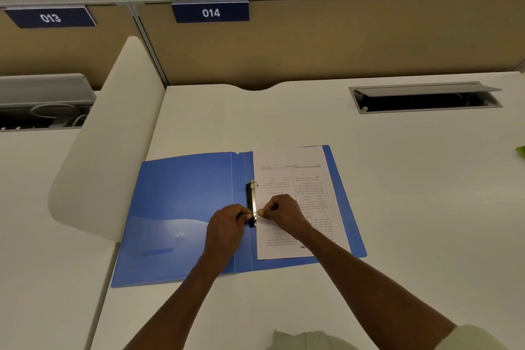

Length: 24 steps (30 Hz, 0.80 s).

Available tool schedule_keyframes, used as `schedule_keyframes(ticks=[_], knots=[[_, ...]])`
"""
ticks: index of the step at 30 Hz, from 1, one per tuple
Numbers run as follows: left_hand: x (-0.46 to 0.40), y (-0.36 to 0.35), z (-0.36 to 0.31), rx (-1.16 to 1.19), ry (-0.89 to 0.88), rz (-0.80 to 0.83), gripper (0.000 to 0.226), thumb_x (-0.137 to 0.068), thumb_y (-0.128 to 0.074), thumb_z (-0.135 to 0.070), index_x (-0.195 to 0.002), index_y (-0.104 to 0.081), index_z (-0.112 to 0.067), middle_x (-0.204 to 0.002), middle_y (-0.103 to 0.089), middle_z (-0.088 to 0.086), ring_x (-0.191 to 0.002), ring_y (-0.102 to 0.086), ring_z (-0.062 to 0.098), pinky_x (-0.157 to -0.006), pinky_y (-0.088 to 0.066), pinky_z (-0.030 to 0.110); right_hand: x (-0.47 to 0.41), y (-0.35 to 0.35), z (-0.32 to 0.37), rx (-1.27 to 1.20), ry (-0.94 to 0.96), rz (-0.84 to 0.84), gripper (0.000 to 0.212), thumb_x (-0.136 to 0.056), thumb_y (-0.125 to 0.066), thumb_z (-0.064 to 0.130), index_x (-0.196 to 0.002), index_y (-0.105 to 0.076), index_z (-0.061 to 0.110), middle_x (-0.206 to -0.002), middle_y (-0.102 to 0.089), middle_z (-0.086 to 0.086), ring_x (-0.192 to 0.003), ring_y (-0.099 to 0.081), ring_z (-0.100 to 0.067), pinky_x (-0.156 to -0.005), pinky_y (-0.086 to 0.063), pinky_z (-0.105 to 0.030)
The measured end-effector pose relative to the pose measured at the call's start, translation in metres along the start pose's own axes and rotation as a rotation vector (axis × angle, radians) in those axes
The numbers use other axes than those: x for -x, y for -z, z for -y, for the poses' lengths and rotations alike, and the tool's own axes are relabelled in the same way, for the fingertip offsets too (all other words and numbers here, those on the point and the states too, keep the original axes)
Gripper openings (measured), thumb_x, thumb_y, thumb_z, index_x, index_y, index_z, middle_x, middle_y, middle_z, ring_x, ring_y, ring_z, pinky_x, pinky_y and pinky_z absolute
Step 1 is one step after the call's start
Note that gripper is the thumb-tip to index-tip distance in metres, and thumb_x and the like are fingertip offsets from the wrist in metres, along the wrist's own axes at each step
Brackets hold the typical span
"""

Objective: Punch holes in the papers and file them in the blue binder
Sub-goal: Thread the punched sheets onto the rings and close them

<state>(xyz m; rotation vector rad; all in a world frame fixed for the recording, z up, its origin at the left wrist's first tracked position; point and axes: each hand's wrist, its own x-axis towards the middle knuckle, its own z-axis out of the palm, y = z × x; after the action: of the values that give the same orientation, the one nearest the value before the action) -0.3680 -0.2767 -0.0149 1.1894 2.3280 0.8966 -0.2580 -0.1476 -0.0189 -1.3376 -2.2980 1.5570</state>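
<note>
The blue binder (181,202) lies open flat on the white desk (397,207). Printed papers (301,179) rest on its right half, text upside down to me. A black ring mechanism (251,196) runs along the spine; its upper ring sits at the paper's edge. My left hand (227,224) pinches the lower ring from the left side. From the right, my right hand (279,213) pinches the same ring, resting on the paper. The lower ring is mostly hidden by my fingers.
A white curved divider (108,136) stands left of the binder. An open cable hatch (426,98) sits at the back right of the desk. A green object (521,152) shows at the right edge. A tan partition with sign 014 (210,12) closes the back.
</note>
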Motion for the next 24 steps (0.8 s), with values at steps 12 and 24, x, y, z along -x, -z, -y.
schedule_keyframes(ticks=[12, 24], knots=[[0.007, -0.009, -0.004, 0.073, 0.039, -0.069, 0.015, -0.089, -0.064, -0.023, -0.091, -0.071, -0.010, -0.086, -0.071, 0.006, -0.075, -0.058, 0.012, -0.073, -0.047, 0.020, 0.009, -0.004, 0.003, 0.010, 0.020, -0.078, 0.028, -0.078, -0.076, 0.030, -0.059, -0.056, 0.024, -0.062, -0.059, 0.012, -0.062, -0.055, -0.003, -0.062, -0.041, -0.017], [0.024, -0.018, -0.019, 0.251, 0.142, -0.165, 0.019, -0.088, -0.065, -0.010, -0.102, -0.057, 0.001, -0.099, -0.061, 0.016, -0.090, -0.058, 0.024, -0.079, -0.041, 0.024, 0.038, 0.025, -0.005, -0.022, 0.018, -0.334, 0.009, -0.082, -0.072, 0.018, -0.087, -0.066, 0.014, -0.086, -0.067, 0.003, -0.077, -0.058, -0.006, -0.073, -0.047, -0.019]])
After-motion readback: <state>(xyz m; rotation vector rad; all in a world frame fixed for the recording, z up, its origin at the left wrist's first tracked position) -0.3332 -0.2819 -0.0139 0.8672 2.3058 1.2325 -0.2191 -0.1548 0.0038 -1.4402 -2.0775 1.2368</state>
